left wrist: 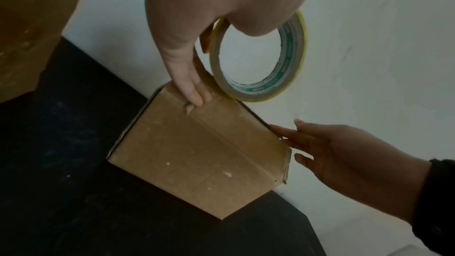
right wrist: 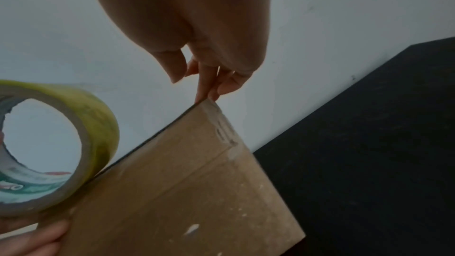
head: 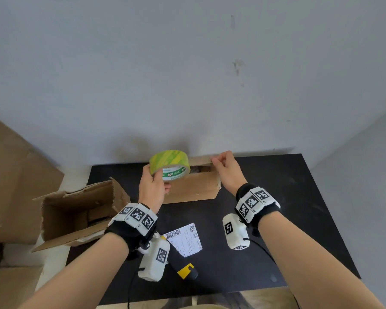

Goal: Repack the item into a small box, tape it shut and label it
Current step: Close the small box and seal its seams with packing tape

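**Tape roll held over the small box, flap pinched at the far corner**

Nearest the wearer, below the left wrist, a black-and-yellow tool (head: 186, 271) was seen lying on the black table (head: 276, 219); what kind of tool it was could not be told. Just beyond it, between the two forearms, a white shipping label (head: 185, 239) with a barcode was laid flat on the table. To the outer side of the left forearm, an opened large cardboard box (head: 76, 210) was tipped on its side at the table's edge, its flaps spread.

Further out, the left hand (head: 152, 188) was closed around a roll of yellow-green packing tape (head: 171, 163), the thumb laid on the outer face and the fingers (left wrist: 194, 92) reaching down to the top of the small cardboard box (head: 194, 186). The roll was held tilted, above the box's end nearest that hand.

The small box was set at the far side of the table, against the wall (head: 187, 63), between the two hands. The right hand (head: 226, 170) was placed at the box's far corner, where the edge of the upper flap (right wrist: 209, 104) was pinched between thumb and fingertips, the other fingers being loosely curled. A dark gap was seen under that flap in the head view; what lay inside could not be made out.
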Demonstrator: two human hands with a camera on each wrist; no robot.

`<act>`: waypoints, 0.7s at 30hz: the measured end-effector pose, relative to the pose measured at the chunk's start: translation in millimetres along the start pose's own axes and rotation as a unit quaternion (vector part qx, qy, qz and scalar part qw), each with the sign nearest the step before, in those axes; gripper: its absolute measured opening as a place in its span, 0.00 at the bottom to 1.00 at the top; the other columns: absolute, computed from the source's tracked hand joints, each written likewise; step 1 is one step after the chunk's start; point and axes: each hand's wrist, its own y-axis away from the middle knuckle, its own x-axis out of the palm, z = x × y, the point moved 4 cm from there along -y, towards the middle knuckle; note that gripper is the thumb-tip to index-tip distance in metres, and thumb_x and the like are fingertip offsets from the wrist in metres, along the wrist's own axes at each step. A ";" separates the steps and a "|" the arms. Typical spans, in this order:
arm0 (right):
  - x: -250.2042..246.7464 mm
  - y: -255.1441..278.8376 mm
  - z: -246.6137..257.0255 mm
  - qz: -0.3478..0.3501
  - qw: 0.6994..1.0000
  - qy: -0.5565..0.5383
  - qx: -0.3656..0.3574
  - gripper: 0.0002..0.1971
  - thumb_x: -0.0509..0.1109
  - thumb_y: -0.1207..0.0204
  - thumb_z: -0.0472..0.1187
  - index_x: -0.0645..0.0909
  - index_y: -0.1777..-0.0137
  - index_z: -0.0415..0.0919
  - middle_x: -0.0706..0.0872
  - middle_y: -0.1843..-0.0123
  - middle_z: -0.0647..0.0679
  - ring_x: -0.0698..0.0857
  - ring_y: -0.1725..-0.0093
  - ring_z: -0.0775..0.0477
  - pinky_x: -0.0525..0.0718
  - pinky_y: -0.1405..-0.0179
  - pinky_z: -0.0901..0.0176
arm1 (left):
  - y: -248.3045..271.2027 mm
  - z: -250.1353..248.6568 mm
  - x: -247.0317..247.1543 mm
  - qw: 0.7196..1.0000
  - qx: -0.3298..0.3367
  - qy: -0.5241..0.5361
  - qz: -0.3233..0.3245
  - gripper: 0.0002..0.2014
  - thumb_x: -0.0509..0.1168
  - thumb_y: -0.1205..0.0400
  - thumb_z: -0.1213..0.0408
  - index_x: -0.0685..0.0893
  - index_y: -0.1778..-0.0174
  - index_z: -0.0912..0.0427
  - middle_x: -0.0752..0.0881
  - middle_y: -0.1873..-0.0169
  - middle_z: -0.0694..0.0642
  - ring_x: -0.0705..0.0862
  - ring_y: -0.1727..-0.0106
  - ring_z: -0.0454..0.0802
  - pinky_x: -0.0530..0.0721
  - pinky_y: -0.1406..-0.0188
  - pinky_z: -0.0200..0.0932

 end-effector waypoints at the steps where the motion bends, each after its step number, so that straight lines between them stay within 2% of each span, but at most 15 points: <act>1: 0.5 -2.3 -4.0 0.009 1.000 0.015 0.002 0.05 0.61 0.18 0.40 0.68 0.55 0.43 0.84 0.46 0.42 0.82 0.46 0.43 0.79 0.46 0.53 | -0.6 3.2 1.0 1.000 -0.003 -0.001 0.002 0.05 0.53 0.13 0.64 0.71 0.43 0.55 0.83 0.44 0.67 0.87 0.61 0.60 0.87 0.51 0.56; 2: 0.3 -3.9 -6.6 0.015 1.000 0.020 0.006 0.06 0.61 0.17 0.41 0.68 0.55 0.43 0.85 0.48 0.40 0.82 0.46 0.42 0.80 0.47 0.52 | -2.0 5.5 1.7 1.000 -0.001 0.003 0.002 0.06 0.53 0.13 0.65 0.71 0.42 0.54 0.83 0.44 0.65 0.87 0.60 0.59 0.87 0.51 0.54; 3: -0.4 -5.5 -8.2 0.018 0.999 0.025 0.010 0.06 0.61 0.17 0.42 0.68 0.54 0.41 0.85 0.52 0.42 0.82 0.51 0.42 0.80 0.52 0.56 | -3.8 6.7 2.3 1.000 0.002 0.006 0.001 0.08 0.54 0.13 0.65 0.72 0.40 0.54 0.82 0.43 0.64 0.88 0.58 0.57 0.87 0.52 0.52; 5: -2.3 -8.1 -8.7 0.014 0.999 0.043 0.010 0.07 0.61 0.17 0.42 0.69 0.53 0.39 0.78 0.63 0.49 0.77 0.60 0.48 0.74 0.65 0.65 | -9.4 8.8 4.1 1.000 0.019 -0.001 0.001 0.11 0.55 0.14 0.64 0.73 0.37 0.54 0.78 0.38 0.64 0.88 0.54 0.56 0.87 0.54 0.48; 7: -3.8 -11.8 -9.5 0.013 0.998 0.053 0.008 0.08 0.62 0.17 0.42 0.69 0.53 0.39 0.75 0.65 0.51 0.73 0.64 0.52 0.70 0.68 0.67 | -12.6 9.6 7.0 0.999 0.035 -0.012 0.002 0.13 0.56 0.14 0.64 0.73 0.34 0.54 0.75 0.36 0.65 0.86 0.48 0.57 0.87 0.50 0.49; 10: -3.8 -15.4 -15.3 0.021 0.998 0.052 0.020 0.08 0.62 0.18 0.43 0.69 0.53 0.39 0.76 0.64 0.51 0.73 0.64 0.54 0.70 0.68 0.68 | -13.0 10.3 14.0 0.999 0.043 -0.006 0.013 0.11 0.55 0.14 0.64 0.73 0.39 0.47 0.81 0.42 0.58 0.85 0.43 0.55 0.84 0.40 0.55; 12: -3.9 -16.3 -19.3 0.024 0.998 0.044 0.025 0.08 0.63 0.18 0.43 0.70 0.53 0.39 0.76 0.63 0.52 0.74 0.63 0.54 0.70 0.67 0.68 | -13.4 6.7 20.5 0.998 0.047 -0.009 0.028 0.10 0.54 0.14 0.65 0.73 0.42 0.45 0.84 0.45 0.56 0.85 0.43 0.55 0.82 0.38 0.56; 16: -7.1 -18.7 -25.7 0.018 0.999 0.017 0.042 0.10 0.66 0.20 0.45 0.71 0.54 0.39 0.78 0.61 0.49 0.76 0.60 0.51 0.73 0.64 0.64 | -18.4 5.3 23.2 0.999 0.036 -0.008 0.017 0.12 0.54 0.15 0.69 0.72 0.45 0.45 0.84 0.47 0.57 0.87 0.49 0.57 0.85 0.44 0.53; 18: -7.8 -19.4 -29.3 0.013 0.999 -0.015 0.050 0.11 0.69 0.22 0.46 0.71 0.58 0.42 0.79 0.59 0.45 0.79 0.58 0.49 0.78 0.56 0.58 | -21.8 8.6 21.1 0.999 0.030 -0.023 0.006 0.12 0.53 0.15 0.69 0.69 0.41 0.47 0.84 0.48 0.58 0.89 0.56 0.58 0.86 0.49 0.50; 20: -8.0 -17.8 -32.4 0.004 0.997 -0.049 0.058 0.13 0.71 0.24 0.46 0.70 0.60 0.42 0.79 0.60 0.45 0.80 0.57 0.50 0.80 0.51 0.56 | -25.1 12.3 20.8 0.999 0.018 -0.036 0.000 0.10 0.52 0.15 0.68 0.70 0.42 0.49 0.85 0.49 0.59 0.89 0.60 0.57 0.86 0.47 0.52; 21: -7.5 -17.2 -33.5 -0.001 0.996 -0.062 0.063 0.13 0.72 0.24 0.46 0.70 0.59 0.42 0.79 0.61 0.46 0.80 0.58 0.50 0.79 0.51 0.57 | -26.6 12.5 21.5 0.999 0.008 -0.039 -0.001 0.09 0.52 0.15 0.67 0.72 0.44 0.49 0.86 0.50 0.59 0.89 0.60 0.57 0.85 0.44 0.54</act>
